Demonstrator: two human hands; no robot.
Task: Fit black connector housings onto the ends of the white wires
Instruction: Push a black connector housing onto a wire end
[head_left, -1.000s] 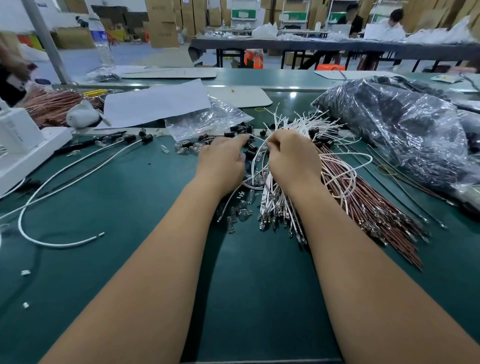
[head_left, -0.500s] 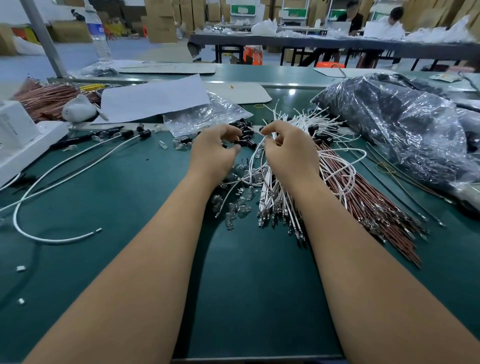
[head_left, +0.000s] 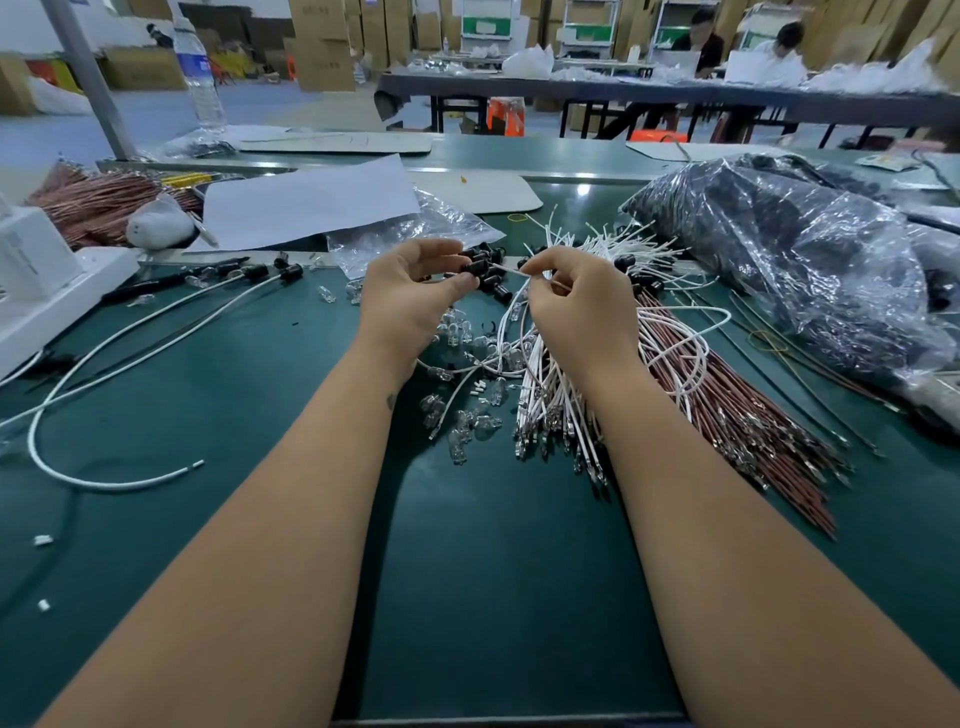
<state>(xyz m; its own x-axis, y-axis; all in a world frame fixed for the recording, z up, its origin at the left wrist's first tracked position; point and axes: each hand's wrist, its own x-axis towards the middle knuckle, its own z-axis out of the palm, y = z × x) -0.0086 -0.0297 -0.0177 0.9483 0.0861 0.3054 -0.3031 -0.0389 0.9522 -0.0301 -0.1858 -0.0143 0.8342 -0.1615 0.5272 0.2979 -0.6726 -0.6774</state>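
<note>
Holding a small black cylindrical connector housing (head_left: 474, 268) pinched in left hand (head_left: 410, 296) fingertips, raised above the dark green mat (head_left: 493, 571); pinching the end of one thin white wire (head_left: 511, 273) in right hand (head_left: 576, 306), tip lying right at the housing mouth, seating depth not discernible; hovering over the loose pile of black housings (head_left: 493, 288) just beyond both hands; resting under the right wrist, the bundle of white wires with metal terminals (head_left: 550, 405), touching the brown wire bundle (head_left: 737, 415) fanning right; lying near the left wrist, scattered clear glass bulbs (head_left: 462, 426); sitting at far right, crinkled clear plastic bag of dark parts (head_left: 779, 260).
</note>
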